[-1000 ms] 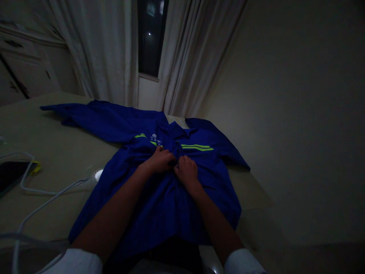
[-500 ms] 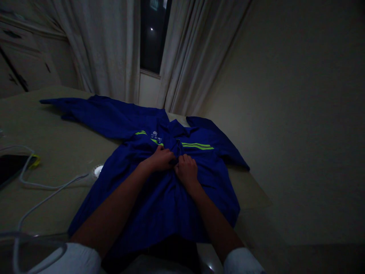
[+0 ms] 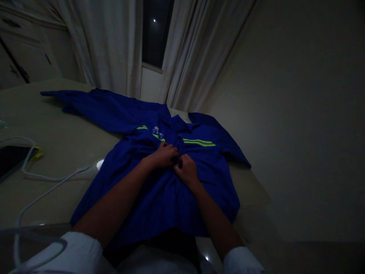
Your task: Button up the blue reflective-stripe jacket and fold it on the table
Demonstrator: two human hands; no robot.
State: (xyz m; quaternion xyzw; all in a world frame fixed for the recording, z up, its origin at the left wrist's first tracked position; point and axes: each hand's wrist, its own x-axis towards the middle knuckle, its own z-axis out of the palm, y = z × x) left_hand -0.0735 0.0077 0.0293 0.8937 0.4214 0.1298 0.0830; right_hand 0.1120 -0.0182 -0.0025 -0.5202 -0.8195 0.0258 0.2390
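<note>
- In the middle of the table (image 3: 57, 121), a blue jacket (image 3: 171, 209) lies spread front side up, collar at the far side and hem at the near side.
- The left hand (image 3: 165, 155) is closed, its fingers curled on the cloth at the jacket's front opening, just below the chest.
- Just beside it, to the right and slightly nearer, the right hand (image 3: 186, 169) is also closed on the front opening, thumb and fingers pinched together; what exactly lies between the fingertips is too dark to tell.
- From both hands, creases run down the cloth toward the hem.
- Beyond the hands, yellow-green stripes (image 3: 199, 142) cross the chest on both sides, with white print (image 3: 156, 131) above those on the left.
- One sleeve stretches to the far left; the other slants down to the right, ending near the table's right edge.
- Left of the jacket, a white cable (image 3: 54, 178) winds over the table toward a small bright disc (image 3: 99, 164) at the jacket's left side.
- At the far left of the table lies a dark phone (image 3: 13, 158), with something yellow (image 3: 38, 153) at its right end.
- Behind the table, pale curtains (image 3: 114, 45) hang on either side of a dark window (image 3: 156, 34).
</note>
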